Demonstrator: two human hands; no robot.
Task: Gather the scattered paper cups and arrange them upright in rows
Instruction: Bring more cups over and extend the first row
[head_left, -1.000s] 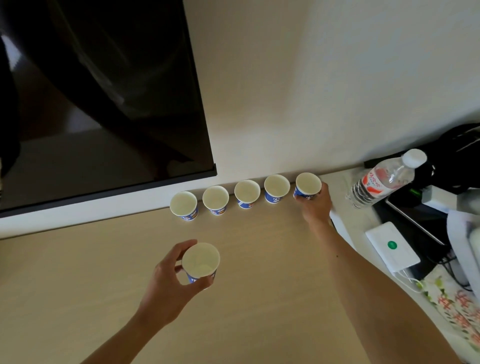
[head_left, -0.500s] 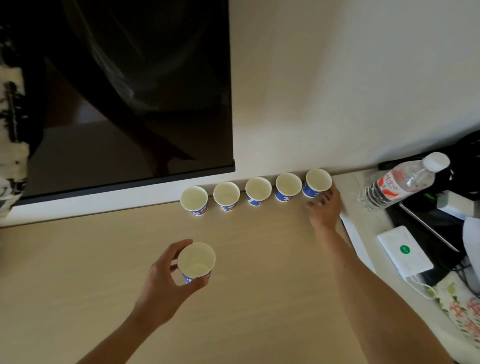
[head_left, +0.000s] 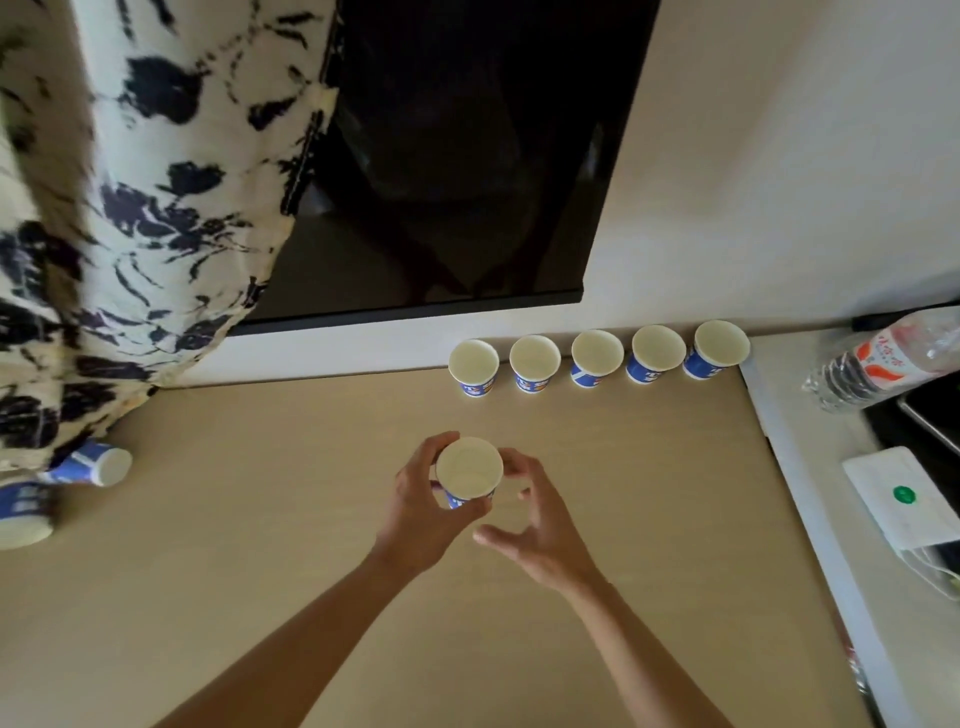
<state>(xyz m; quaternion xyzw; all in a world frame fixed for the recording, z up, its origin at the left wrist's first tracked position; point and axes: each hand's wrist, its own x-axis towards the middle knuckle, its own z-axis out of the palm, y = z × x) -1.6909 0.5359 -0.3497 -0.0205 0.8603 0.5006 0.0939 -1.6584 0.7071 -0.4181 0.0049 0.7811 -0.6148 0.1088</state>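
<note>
The left grip (head_left: 421, 514) was closed around the held cup (head_left: 469, 467), thumb on the near side and fingers curled over the far side of its wall, below the rim. The right grip (head_left: 540, 535) was released, its fingers spread and gently curved with the thumb stretched toward the person; its fingertips (head_left: 514, 463) lay just beside the right of the held cup, though whether they touched it could not be told. The held cup was a small paper cup with a pale inside and a blue printed wall, standing upright with its mouth facing the camera, and looked empty. It sat between the two grips, over the tan worktop (head_left: 260, 597). Beyond the held cup and a little to its right, a row of five cups (head_left: 596, 357) of the same kind stood upright side by side against the wall. Well off to the left of the held cup, two tipped cups (head_left: 96, 465) lay on the worktop, blurred, at the foot of a white cloth with dark blue blotches (head_left: 104, 208). Far behind the held cup hung a dark screen (head_left: 457, 156). Well to its right lay a clear water bottle (head_left: 878, 364) on its side and a white box with a green dot (head_left: 904, 499).
</note>
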